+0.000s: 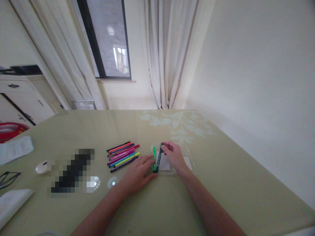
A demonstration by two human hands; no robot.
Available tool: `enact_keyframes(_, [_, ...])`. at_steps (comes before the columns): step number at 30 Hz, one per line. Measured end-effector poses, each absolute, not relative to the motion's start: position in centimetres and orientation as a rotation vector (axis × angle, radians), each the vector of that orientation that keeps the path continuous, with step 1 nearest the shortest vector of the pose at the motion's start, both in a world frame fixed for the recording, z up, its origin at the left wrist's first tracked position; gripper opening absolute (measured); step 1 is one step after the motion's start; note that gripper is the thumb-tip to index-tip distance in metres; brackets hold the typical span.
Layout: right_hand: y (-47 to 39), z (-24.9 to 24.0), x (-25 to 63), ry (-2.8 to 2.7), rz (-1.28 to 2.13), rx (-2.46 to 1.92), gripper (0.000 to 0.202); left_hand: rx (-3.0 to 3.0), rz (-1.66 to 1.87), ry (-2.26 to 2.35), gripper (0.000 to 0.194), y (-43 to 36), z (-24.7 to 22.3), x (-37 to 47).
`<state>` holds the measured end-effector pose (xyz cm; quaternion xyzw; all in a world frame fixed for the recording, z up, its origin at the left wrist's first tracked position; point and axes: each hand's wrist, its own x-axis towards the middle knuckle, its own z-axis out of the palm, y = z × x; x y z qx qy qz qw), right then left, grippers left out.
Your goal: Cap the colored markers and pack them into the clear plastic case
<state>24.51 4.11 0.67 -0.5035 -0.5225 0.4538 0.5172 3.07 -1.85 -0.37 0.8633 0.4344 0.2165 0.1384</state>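
Mid-way thru loading markers into the clear plastic case on the bench: light green marker already lying in, dark green marker pinched at its top end by right hand, being laid just beside it. Left hand flat, fingers loose, pressing the case's left edge. Prob needs another one next from the marker pile nearby on the left. Both forearms stretched fwd.

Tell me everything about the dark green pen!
The dark green felt-tip pen is slim, plastic-looking, with its cap on. It lies flat in a clear plastic case on the pale green table, close beside a bright green pen. The right hand pinches its far end; the left hand rests nearby.
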Motion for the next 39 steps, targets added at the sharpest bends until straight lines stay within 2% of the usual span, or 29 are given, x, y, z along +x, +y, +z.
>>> enact_keyframes(6, [4.1, -0.2, 24.4, -1.45, 0.926, -1.241, 0.031, 2.587, 0.576, 1.258, 0.057, -2.0, 0.1, 3.3])
enact_keyframes(12, [3.7, -0.5, 23.9, -1.687, 0.782, -1.31, 0.028, 2.674, 0.569, 1.227, 0.048, -2.0, 0.0, 3.4])
enact_keyframes(16, [3.4, -0.3, 23.7, -1.891, 0.617, -1.351, 0.019, 2.676, 0.581, 1.217, 0.048, -2.0, -0.1, 3.3])
enact_keyframes(19, [3.3, -0.4, 23.6, -1.983, 0.52, -1.374, 0.02, 2.673, 0.598, 1.214, 0.048, -2.0, 0.0, 3.3])
enact_keyframes(28, [3.1, -0.1, 23.6, -2.015, 0.481, -1.403, 0.02, 2.711, 0.554, 1.233, 0.047, -1.9, 0.4, 3.6])
enact_keyframes(33, [3.2, 0.1, 23.9, -1.939, 0.492, -1.386, 0.018, 2.51, 0.695, 1.688, 0.022, -0.8, 1.2, 1.7])
enact_keyframes(36, [3.3, 0.0, 24.0, -1.894, 0.477, -1.359, 0.016, 2.461, 0.618, 1.956, 0.016, -0.1, 1.3, 0.2])
enact_keyframes(39, [3.2, 0.1, 23.8, -1.863, 0.468, -1.312, 0.016, 2.441, 0.53, 1.975, 0.014, 0.2, 1.1, -0.4])
